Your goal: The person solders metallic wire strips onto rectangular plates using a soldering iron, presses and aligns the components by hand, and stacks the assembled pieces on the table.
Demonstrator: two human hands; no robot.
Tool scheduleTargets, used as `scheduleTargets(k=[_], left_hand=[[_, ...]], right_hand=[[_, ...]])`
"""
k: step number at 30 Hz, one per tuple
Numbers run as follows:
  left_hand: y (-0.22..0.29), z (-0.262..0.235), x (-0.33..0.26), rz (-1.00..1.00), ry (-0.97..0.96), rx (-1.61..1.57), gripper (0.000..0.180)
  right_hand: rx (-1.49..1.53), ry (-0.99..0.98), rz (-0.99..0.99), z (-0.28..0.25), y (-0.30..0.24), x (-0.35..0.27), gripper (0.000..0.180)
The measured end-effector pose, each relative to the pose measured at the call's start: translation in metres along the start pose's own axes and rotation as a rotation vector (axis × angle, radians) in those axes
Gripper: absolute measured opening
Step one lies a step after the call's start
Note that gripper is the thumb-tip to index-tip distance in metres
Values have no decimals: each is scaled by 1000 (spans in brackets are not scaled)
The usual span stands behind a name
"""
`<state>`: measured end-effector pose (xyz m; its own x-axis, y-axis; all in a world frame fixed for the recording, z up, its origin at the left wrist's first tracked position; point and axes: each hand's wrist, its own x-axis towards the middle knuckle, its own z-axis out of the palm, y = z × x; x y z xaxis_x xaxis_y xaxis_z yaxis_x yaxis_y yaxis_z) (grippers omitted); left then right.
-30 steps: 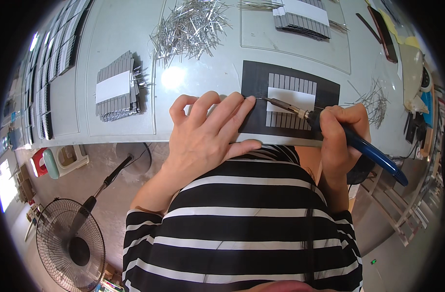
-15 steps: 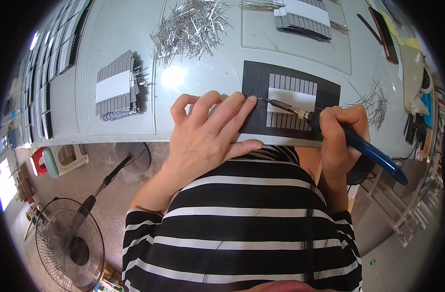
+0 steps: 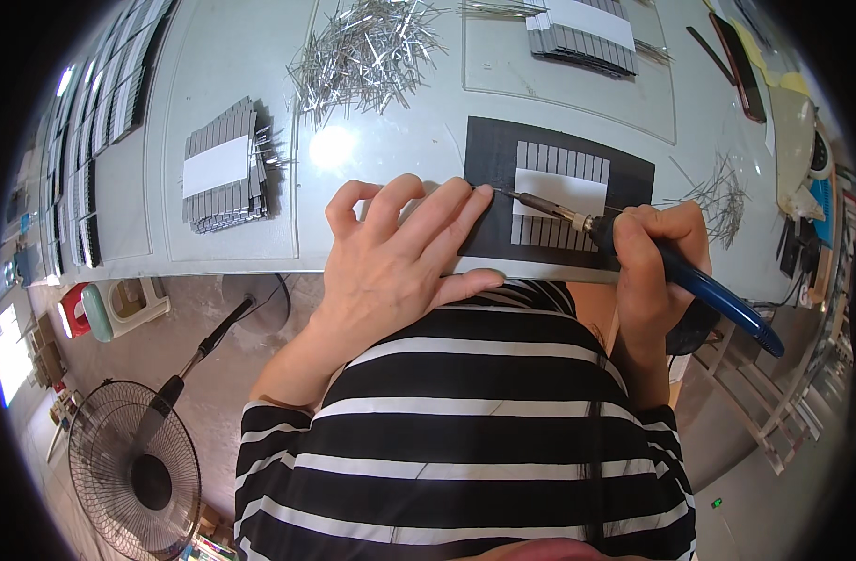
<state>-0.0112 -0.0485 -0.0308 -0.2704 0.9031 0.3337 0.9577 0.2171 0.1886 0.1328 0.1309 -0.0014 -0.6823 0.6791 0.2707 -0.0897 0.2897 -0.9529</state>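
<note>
A soldering iron (image 3: 723, 297) with a dark blue handle is gripped in my right hand (image 3: 651, 262), held much like a pen. Its metal tip points left, close by the fingertips of my left hand (image 3: 386, 245). That hand lies with fingers stretched along the table's front edge, index fingertip on the left part of a black mat (image 3: 489, 150). Whether a thin wire is pinned under the fingertips, I cannot tell. Beneath the iron, a panel of narrow grey strips with a white band across it (image 3: 573, 192) rests on the mat.
Thin metal strips are heaped (image 3: 367, 56) at the back; a smaller pile (image 3: 723, 206) is at right. Stacks of banded grey pieces stand at left (image 3: 217, 164) and far right (image 3: 582, 35). A phone-like slab (image 3: 739, 70) lies beyond. A fan (image 3: 136, 472) stands on the floor.
My left hand has shifted very slightly to the left. The iron and my right hand look nearly unmoved.
</note>
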Motion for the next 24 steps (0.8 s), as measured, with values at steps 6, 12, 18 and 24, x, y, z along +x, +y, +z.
scheduleTargets(k=[6,12,18,24], left_hand=[[0,0,0,-1,3,-3,59],[1,0,0,0,9,-4,59],[0,0,-1,-8,-9,-10,58],[1,-4,-1,-13,-77,20,68]], right_hand=[[-40,-6,-8,-2,3,0,12],[-66,-19,-26,-2,4,0,13],[-29,6,18,0,2,0,15],[44,95,93,8,-6,0,17]])
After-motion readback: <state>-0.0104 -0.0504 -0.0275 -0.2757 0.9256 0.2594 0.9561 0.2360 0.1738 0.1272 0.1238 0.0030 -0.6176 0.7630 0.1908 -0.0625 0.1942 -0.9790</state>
